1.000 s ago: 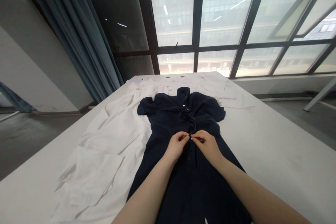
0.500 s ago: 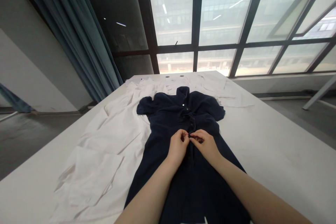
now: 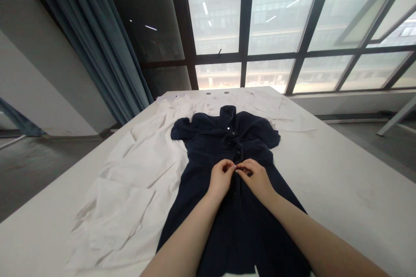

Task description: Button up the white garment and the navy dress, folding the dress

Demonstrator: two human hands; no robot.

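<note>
Head view: on the dark dress [image 3: 243, 225] lying along the desk [image 3: 344, 177], the left hand [image 3: 221, 178] and right hand [image 3: 257, 178] have their fingers pinched on the button strip [image 3: 236, 189]; small pulls with the dress kept flat should work best. White cloth [image 3: 130, 190] crowds the left edge and could catch; farther on, bunched folds [image 3: 232, 138] sit below the collar [image 3: 228, 114].

Navy on white

The garment [image 3: 208, 138] at the centre of the frame is plain dark navy, with small pale buttons [image 3: 228, 128] towards its top. Plain white cloth [image 3: 139, 160] lies left of centre on a white table [image 3: 341, 190]. The curtain [image 3: 87, 26] at upper left is grey-blue. Across the top, black window bars [image 3: 246, 21] grid pale panes [image 3: 279, 26]. The floor [image 3: 35, 164] at far left is grey.
</note>
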